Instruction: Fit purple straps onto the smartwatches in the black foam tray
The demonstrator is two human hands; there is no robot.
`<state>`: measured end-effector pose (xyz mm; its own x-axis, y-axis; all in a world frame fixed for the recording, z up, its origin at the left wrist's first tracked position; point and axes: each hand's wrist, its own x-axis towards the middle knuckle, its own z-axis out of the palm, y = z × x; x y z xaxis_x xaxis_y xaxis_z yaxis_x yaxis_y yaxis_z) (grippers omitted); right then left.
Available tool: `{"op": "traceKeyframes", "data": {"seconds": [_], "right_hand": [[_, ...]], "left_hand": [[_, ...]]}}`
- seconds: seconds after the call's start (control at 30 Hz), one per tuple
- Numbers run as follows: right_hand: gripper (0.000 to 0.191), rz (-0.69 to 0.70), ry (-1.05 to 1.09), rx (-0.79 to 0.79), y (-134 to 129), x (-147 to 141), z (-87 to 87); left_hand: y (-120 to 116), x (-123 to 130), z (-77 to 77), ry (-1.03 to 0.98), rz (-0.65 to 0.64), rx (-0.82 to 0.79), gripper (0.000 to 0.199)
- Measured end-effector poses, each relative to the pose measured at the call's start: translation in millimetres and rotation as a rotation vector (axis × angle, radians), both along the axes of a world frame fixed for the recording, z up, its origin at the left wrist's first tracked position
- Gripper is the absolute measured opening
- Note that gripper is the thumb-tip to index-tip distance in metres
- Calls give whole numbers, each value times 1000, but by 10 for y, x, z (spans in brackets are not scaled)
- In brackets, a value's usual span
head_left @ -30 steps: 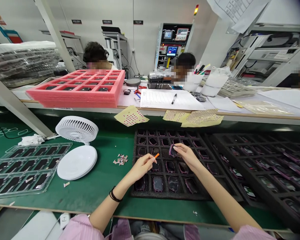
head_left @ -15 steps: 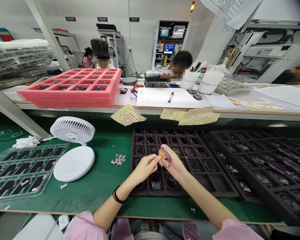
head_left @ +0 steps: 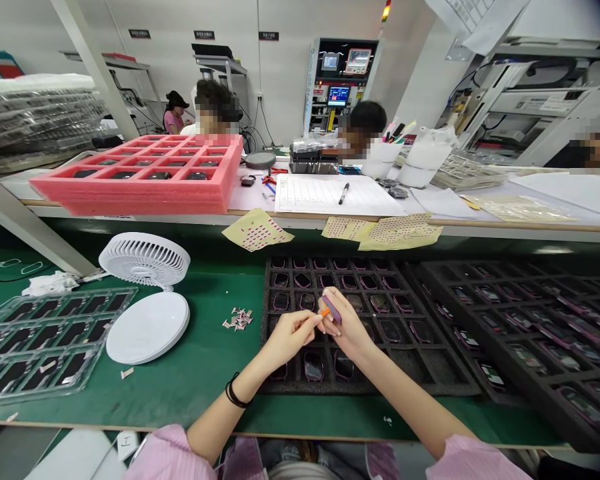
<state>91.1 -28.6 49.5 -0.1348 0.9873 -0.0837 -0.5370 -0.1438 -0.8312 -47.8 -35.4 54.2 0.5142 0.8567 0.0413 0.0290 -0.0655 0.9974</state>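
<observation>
Over the tray's [head_left: 380, 387] middle, my right hand [head_left: 351, 328] holds a purple case [head_left: 333, 309] and my left hand [head_left: 290, 337] pinches an orange stick [head_left: 325, 312] by it. This case seems partly done; I can't tell which others are.

The sleeves [head_left: 173, 455] are pink and loose; black bands [head_left: 231, 395] circle the left wrist [head_left: 254, 375].

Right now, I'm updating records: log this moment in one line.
left hand: holds orange tool; right hand: holds purple piece; both: over dark foam tray
</observation>
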Motion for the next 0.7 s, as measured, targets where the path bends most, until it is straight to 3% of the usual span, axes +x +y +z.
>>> {"op": "traceKeyframes", "data": {"seconds": [0.13,0.27,0.37,0.53,0.63,0.7], "right_hand": [[35,97,228,-150,8,-68,24],[33,70,213,-152,27,-95,6],[26,29,103,-82,0,-128,-15],[27,-17,-160,44,-11,-126,-68],[27,-124,-358,155,179,74,-171],[26,-240,-635,243,368,268,-283]], "left_hand": [[-43,21,-20,-65,48,52,43],[-17,5,-30,-61,73,-23,48],[27,9,-15,-103,134,-107,50],[57,-11,-13,-97,227,-84,50],[77,-179,-49,-49,283,-139,49],[113,-363,-90,23,332,-127,46]]}}
